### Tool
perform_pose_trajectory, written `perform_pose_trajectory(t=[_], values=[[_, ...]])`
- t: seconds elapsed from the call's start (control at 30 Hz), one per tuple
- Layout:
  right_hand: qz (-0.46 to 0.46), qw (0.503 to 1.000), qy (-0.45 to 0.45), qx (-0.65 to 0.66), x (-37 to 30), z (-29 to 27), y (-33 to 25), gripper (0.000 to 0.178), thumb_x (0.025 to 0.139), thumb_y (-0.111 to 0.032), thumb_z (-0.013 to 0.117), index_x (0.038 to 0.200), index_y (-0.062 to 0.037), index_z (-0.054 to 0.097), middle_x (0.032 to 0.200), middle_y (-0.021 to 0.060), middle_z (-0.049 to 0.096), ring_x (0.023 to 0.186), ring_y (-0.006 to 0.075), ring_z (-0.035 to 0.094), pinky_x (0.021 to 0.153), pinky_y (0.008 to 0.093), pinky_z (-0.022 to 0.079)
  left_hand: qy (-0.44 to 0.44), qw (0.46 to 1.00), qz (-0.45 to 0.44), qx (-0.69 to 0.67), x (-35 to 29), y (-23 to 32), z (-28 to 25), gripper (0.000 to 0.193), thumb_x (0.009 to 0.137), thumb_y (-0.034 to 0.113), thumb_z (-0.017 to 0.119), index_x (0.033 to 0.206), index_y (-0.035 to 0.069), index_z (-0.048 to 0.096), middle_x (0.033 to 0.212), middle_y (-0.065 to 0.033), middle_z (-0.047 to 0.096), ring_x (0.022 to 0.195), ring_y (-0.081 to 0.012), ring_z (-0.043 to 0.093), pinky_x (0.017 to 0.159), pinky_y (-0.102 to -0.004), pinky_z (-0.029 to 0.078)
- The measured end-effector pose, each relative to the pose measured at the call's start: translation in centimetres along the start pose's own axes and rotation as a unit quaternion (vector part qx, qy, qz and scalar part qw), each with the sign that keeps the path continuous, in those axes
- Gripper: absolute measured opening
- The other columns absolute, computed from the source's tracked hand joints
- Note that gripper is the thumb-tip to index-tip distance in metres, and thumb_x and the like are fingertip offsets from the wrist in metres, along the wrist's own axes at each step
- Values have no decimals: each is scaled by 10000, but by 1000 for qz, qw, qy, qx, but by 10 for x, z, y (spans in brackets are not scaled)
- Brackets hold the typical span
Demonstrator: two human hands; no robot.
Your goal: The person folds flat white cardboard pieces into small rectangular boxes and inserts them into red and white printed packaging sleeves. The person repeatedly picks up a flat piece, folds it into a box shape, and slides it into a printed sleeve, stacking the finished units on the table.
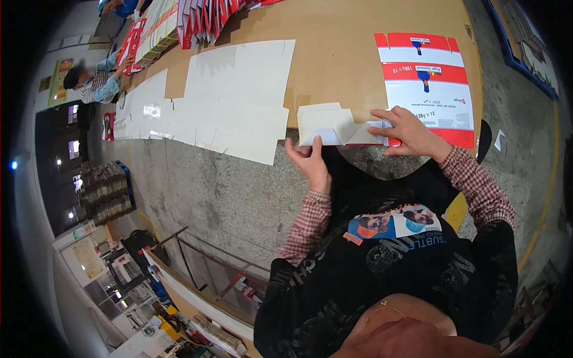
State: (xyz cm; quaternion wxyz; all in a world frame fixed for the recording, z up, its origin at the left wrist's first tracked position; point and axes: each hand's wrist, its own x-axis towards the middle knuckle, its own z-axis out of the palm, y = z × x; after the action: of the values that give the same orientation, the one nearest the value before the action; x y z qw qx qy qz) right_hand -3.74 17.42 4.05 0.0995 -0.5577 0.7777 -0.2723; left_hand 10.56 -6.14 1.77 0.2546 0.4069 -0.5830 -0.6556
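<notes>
A small white and grey carton blank [328,121] with a red edge lies partly folded at the near edge of the table, its flaps creased up. My left hand [313,164] is at its left end, the thumb pressed on the near flap and the fingers by the corner. Around the right end, my right hand [412,134] grips the blank, fingers over the top and thumb at the near side. Beyond that hand lies a flat printed red and white carton sheet [427,104]. The undersides of the fingers are hidden.
Overlapping white carton sheets [236,89] spread left over the brown table [334,53], some past its edge. Folded red and white cartons [203,21] stand at the far left. Another person [95,80] works at that end. A metal-framed stand [209,256] is behind at lower left.
</notes>
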Motion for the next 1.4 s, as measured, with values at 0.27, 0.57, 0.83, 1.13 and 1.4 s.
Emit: perform_pose_trajectory(t=[0.27, 0.57, 0.83, 1.13, 1.4], values=[[39, 996, -77, 2, 1, -15, -5, 607, 740, -349, 800, 1279, -109, 659, 1458, 117, 460, 1097, 314, 505, 982, 424, 431, -304, 824, 452, 157, 15, 4, 58, 526, 748, 81, 809, 1178, 26, 511, 1218, -173, 564, 1134, -347, 574, 978, -442, 459], [149, 983, 77, -71, -45, -29, -9, 871, 640, -107, 846, 1442, -171, 511, 1553, 121, 387, 1426, 338, 361, 1183, 478, 325, -439, 623, 509, 400, 33, 3, 81, 1129, 750, 790, 584, 1542, 46, 279, 1592, -239, 259, 1462, -453, 256, 1134, -653, 190], [141, 985, 68, -75, -50, -12, 3, 760, 750, -342, 778, 1432, -142, 511, 1554, 148, 381, 1428, 341, 359, 1192, 507, 281, -429, 563, 496, 503, 26, 3, 93, 957, 838, 728, 564, 1552, 137, 327, 1616, -200, 223, 1476, -476, 195, 1105, -701, 201], [139, 985, 79, -65, -56, -7, 13, 576, 843, -330, 733, 1360, -119, 593, 1513, 166, 436, 1423, 331, 375, 1186, 503, 276, -413, 595, 490, 485, 22, -1, 100, 592, 952, 469, 594, 1500, 296, 451, 1625, -166, 233, 1462, -522, 184, 1113, -703, 199], [364, 476, 595, 535, -151, -25, 2, 476, 1002, -231, 626, 1409, -30, 485, 1335, 109, 577, 1161, 211, 607, 1010, 348, 501, -357, 647, 467, 486, 12, -13, 105, 523, 968, 233, 545, 1484, 190, 470, 1588, -202, 299, 1462, -509, 210, 1155, -660, 174]])
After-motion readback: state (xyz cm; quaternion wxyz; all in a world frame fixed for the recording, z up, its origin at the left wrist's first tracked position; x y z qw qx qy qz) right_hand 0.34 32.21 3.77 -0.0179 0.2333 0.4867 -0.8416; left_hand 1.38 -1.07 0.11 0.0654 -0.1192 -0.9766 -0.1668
